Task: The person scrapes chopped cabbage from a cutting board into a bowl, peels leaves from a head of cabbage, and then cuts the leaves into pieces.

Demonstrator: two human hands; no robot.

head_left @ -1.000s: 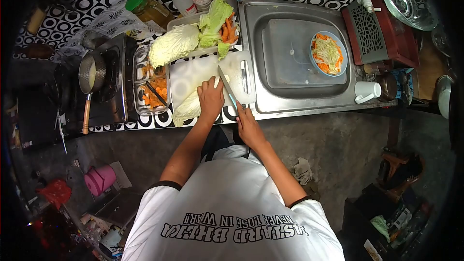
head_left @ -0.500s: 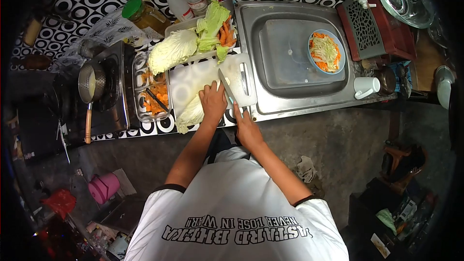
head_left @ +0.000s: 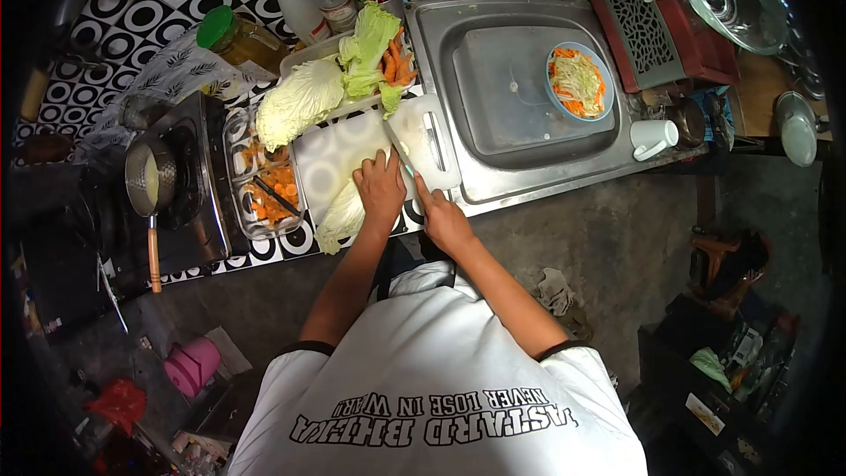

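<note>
My left hand (head_left: 382,189) is closed over a wedge of napa cabbage (head_left: 342,219), its fingertips pressing the end by the blade. The wedge lies on a white cutting board (head_left: 324,143) and its leafy end hangs toward the counter's front edge. In my right hand (head_left: 446,220) is the handle of a knife (head_left: 397,146), whose blade points away from me over the board, close beside my left fingertips. Beyond the board, a larger piece of napa cabbage (head_left: 302,99), a loose green leaf (head_left: 370,42) and several carrots (head_left: 396,63) rest in a tray.
A clear container (head_left: 236,222) of chopped carrot stands left of the board, beside the stove with a small pan (head_left: 151,178). To the right, a bowl (head_left: 579,81) of shredded vegetables sits over the steel sink (head_left: 432,44). A white mug (head_left: 654,137) lies on its side.
The camera view has turned slightly, so the counter appears shifted left. Both hands keep nearly the same places on the cabbage and the knife, and the blade stays beside my left fingers.
</note>
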